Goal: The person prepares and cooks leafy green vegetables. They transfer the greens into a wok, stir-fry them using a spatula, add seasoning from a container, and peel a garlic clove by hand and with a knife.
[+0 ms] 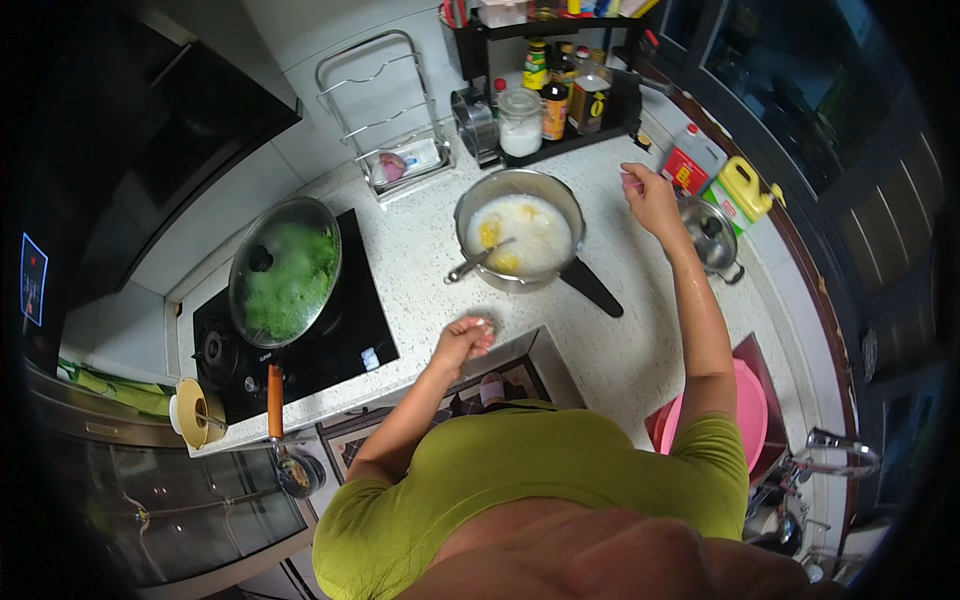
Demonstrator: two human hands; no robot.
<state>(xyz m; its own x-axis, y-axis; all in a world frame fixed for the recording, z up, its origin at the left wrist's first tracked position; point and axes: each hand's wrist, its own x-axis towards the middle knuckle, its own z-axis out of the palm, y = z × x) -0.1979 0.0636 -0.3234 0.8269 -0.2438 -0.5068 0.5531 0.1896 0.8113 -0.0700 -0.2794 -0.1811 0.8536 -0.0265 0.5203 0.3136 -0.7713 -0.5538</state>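
My left hand (463, 345) is curled near the counter's front edge, its fingers shut on a small whitish piece (484, 324) too small to name. Reaching to the far right, my right hand (651, 199) pinches a small pink thing (630, 180), mostly hidden by the fingers. Between the hands stands a steel pot (520, 281) with a black handle (592, 288). It holds a pale, milky mixture (540, 232) with yellow chunks. A metal utensil (472, 264) rests in it, its handle over the rim.
A glass-lidded pan (285, 274) of greens sits on the black stove (360, 300). Behind the pot are a wire rack (382, 112), a glass jar (519, 124) and bottles on a black shelf. A lidded steel pot (709, 236), jugs (739, 195) and a pink basin (750, 412) are right.
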